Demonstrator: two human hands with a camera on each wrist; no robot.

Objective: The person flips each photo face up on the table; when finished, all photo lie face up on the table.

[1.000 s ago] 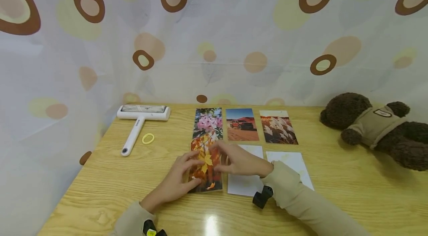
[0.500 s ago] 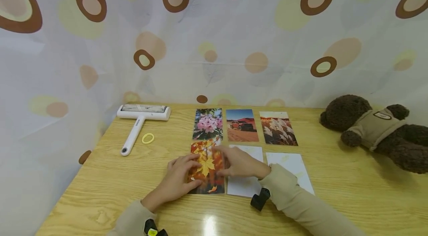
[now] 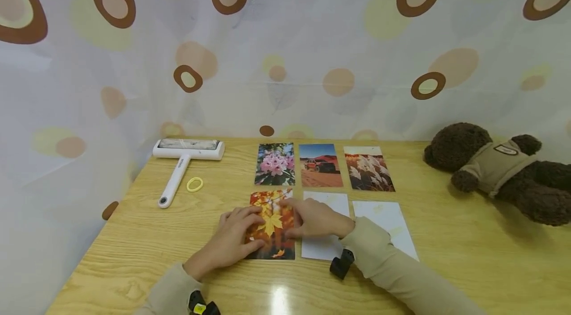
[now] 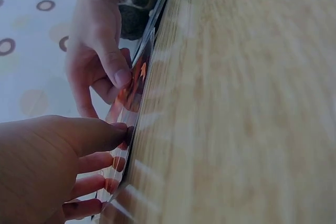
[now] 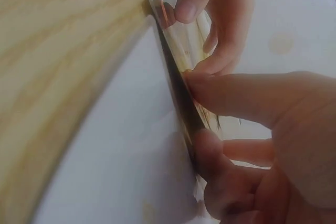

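In the head view, a photo card of a yellow maple leaf (image 3: 270, 223) lies on the wooden table (image 3: 147, 255), between my two hands. My left hand (image 3: 232, 235) rests its thumb and fingertips on the card's left part, fingers spread and gently bent. My right hand (image 3: 318, 218) touches the card's right edge with thumb and forefinger set apart; the right wrist view shows its other fingers (image 5: 231, 200) bent below. White card (image 3: 325, 248) lies partly under my right hand, with another white card (image 3: 388, 223) to its right. Whether the leaf card's right edge is raised, I cannot tell.
Along the back lie three photo cards: pink flowers (image 3: 275, 163), an orange truck (image 3: 319, 165) and pampas grass (image 3: 369, 168). To the left are a white lint roller (image 3: 180, 166) and a yellow ring (image 3: 195, 184). A brown teddy bear (image 3: 495, 168) lies at the right.
The leaf card has come toward me, off the lower edge of the flower card, and now lies straight below it with a narrow gap. Both hands stay at its sides.
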